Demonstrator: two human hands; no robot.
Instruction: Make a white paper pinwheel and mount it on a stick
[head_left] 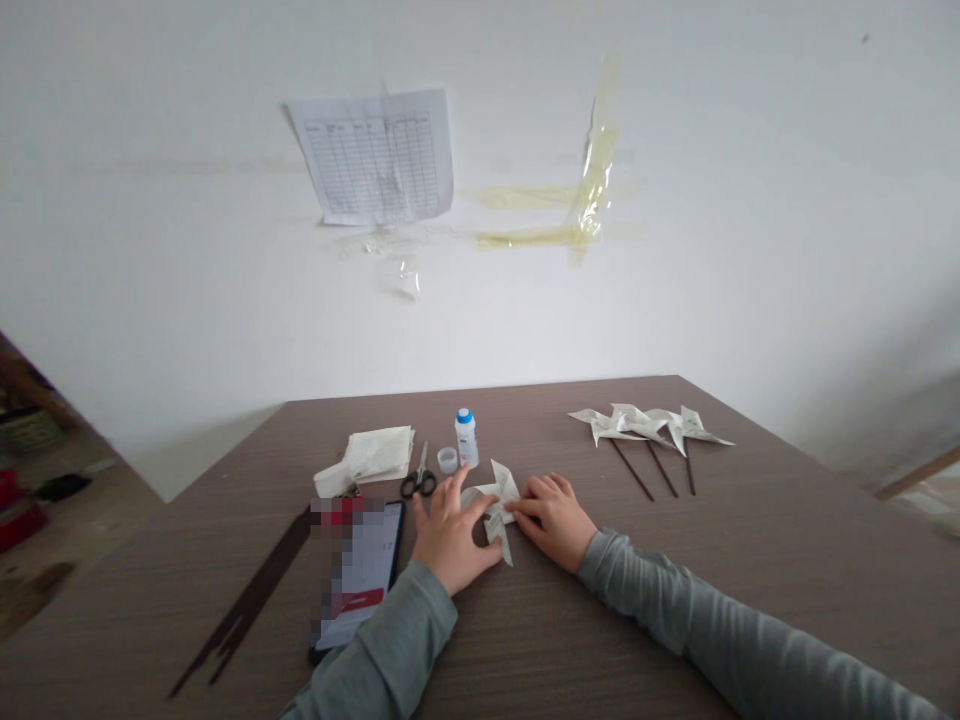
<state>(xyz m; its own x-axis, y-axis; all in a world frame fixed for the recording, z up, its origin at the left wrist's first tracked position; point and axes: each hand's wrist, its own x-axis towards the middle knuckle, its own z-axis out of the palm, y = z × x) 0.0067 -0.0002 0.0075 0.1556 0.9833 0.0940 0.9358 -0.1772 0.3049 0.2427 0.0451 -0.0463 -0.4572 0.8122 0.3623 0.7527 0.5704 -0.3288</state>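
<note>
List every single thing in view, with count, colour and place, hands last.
table: one, brown, foreground
wall: one, white, behind table
printed sheet: one, white, on wall
tape: several strips, yellowish, right of sheet
paper pinwheels: three, off-white, table's far right, with dark sticks
loose sticks: bundle, count unclear, dark brown, table's left
phone: one, black-edged, right of bundle
paper stack: one, off-white, beyond phone
scissors: one, black-handled, beside stack
bottle: one, white, blue top, table's middle
small cup: one, clear, beside bottle
floor clutter: unclear, partly red, far left
nearest pinwheel: one, off-white, nearer than bottle
left hand: one, bare, at its left
right hand: one, bare, at its right
sleeves: two, grey, behind hands
</note>
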